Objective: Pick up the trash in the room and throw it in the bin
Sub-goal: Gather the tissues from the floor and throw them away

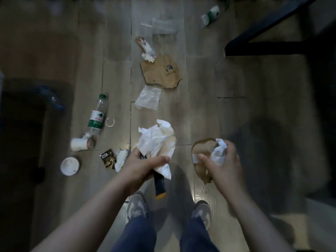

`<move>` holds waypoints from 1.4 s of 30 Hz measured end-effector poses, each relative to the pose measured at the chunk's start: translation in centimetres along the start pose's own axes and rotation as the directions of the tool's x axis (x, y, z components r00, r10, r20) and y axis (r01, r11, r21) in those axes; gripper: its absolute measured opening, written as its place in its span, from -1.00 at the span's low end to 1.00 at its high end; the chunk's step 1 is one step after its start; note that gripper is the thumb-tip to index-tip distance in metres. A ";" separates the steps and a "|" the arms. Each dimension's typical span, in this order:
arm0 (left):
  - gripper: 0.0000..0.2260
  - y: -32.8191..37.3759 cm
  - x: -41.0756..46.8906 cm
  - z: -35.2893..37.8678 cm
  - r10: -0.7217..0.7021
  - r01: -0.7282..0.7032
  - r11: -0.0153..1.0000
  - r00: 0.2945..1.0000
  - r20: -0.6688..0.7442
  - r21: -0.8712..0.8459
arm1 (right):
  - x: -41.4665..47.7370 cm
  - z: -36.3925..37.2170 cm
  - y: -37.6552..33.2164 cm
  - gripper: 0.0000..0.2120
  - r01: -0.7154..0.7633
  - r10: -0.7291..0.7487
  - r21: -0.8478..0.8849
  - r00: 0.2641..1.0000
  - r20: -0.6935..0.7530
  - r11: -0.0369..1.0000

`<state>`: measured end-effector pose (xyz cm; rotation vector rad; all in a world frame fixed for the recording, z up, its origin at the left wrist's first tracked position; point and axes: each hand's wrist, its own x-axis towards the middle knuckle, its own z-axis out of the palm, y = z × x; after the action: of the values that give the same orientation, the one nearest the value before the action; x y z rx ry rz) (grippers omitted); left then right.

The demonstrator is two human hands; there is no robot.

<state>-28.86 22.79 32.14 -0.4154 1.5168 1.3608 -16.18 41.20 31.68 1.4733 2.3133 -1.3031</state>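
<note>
My left hand (143, 166) grips a big crumpled white paper (158, 140) together with a dark wrapper with a yellow end (160, 188). My right hand (223, 166) holds a small crumpled white tissue (219, 151) and a brown paper piece (199, 157). On the wooden floor lie a plastic water bottle (97, 117), a white paper cup on its side (80, 144), a white lid (69, 166), a black and gold packet (108, 158), a white tissue (121, 159), a clear plastic bag (148, 100) and a torn brown paper bag (161, 71).
A dark bin with a blue liner (49, 99) stands at the left edge. A dark table leg (254, 33) is at the upper right. Farther off lie a second bottle (211, 15), a clear wrapper (161, 26) and a small wrapper (145, 46). My shoes (136, 208) are below.
</note>
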 end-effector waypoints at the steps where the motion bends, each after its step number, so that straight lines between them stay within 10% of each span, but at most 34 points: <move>1: -0.47 1.4 -2.3 0.7 0.007 -0.007 1.000 1.000 0.012 -0.002 | -1.4 -2.1 -1.6 -0.28 -0.006 0.005 -0.013 1.000 -0.008 1.000; 15: -0.58 23.6 -36.3 12.4 0.311 -0.314 0.949 0.911 0.270 -0.030 | -22.4 -32.9 -25.8 -0.29 0.241 -0.220 0.089 0.954 -0.204 0.966; 30: -0.45 29.9 -48.2 12.8 0.361 -0.559 0.790 0.755 0.547 0.251 | -40.0 -37.2 -30.8 -0.33 0.234 0.037 0.349 0.783 -0.621 0.908; 42: -0.37 19.5 -55.5 21.8 0.015 -0.721 0.540 0.524 0.851 0.434 | -58.9 -36.9 -20.7 -0.40 0.106 0.449 0.524 0.393 -0.802 0.845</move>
<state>-10.83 28.24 92.00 1.0900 1.2644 0.8521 10.91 22.96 96.45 3.2385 2.1398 -1.2213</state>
